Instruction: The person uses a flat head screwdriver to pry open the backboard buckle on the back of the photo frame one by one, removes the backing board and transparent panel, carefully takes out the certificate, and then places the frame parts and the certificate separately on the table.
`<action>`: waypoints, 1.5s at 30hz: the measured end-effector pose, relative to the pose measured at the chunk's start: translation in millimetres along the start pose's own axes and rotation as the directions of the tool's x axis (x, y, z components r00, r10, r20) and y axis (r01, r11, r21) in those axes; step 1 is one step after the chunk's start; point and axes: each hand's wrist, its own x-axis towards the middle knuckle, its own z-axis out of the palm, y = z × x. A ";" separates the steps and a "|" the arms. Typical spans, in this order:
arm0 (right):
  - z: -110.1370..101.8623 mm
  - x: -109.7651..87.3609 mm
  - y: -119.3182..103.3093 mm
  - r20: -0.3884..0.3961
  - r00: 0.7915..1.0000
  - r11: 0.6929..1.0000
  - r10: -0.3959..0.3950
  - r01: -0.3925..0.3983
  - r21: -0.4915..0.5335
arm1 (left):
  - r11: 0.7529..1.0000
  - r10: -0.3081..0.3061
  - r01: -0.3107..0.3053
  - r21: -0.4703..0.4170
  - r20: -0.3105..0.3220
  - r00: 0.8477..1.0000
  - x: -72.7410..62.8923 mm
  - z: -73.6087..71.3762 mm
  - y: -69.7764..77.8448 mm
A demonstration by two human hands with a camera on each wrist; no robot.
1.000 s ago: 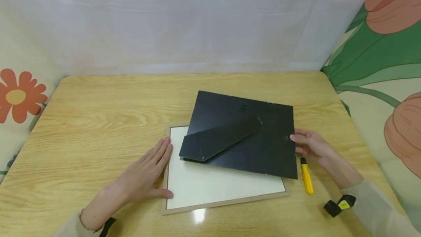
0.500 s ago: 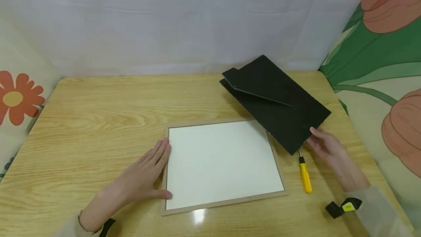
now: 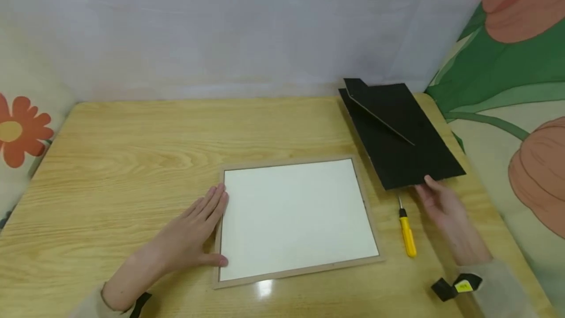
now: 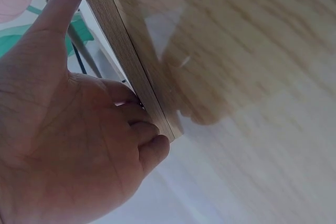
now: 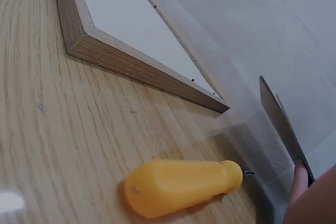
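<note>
Your left hand [image 3: 187, 239] straight-fingered on frame [image 3: 300, 271], right hand [image 3: 445, 210] with black board [image 3: 402, 136] in pinch, near bench [image 3: 145, 161] right edge.

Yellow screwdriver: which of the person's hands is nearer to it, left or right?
Right. The right hand is close by, to the right of the yellow screwdriver, holding the black panel; the left hand is farther, at the wooden frame's left edge.

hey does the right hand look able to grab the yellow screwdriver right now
Probably not yet: the right hand is holding the black board and would likely have to let go first. The yellow screwdriver does lie close by, with nothing on top of it.
</note>
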 end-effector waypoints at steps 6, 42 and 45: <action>8.8 10.6 6.9 -0.119 0.993 1.000 0.003 0.000 0.027 | 1.000 0.004 -0.004 0.001 -0.002 1.000 -0.4 -0.2 -1.5; -12.3 19.3 -31.3 -0.034 0.998 0.324 0.053 -0.050 -0.945 | 1.000 0.007 -0.006 0.031 -0.037 0.999 -0.4 3.7 -1.0; -12.5 19.2 -31.9 -0.044 0.997 0.312 0.056 -0.060 -0.948 | 0.999 0.008 -0.007 0.036 -0.040 0.999 -0.6 3.5 -0.8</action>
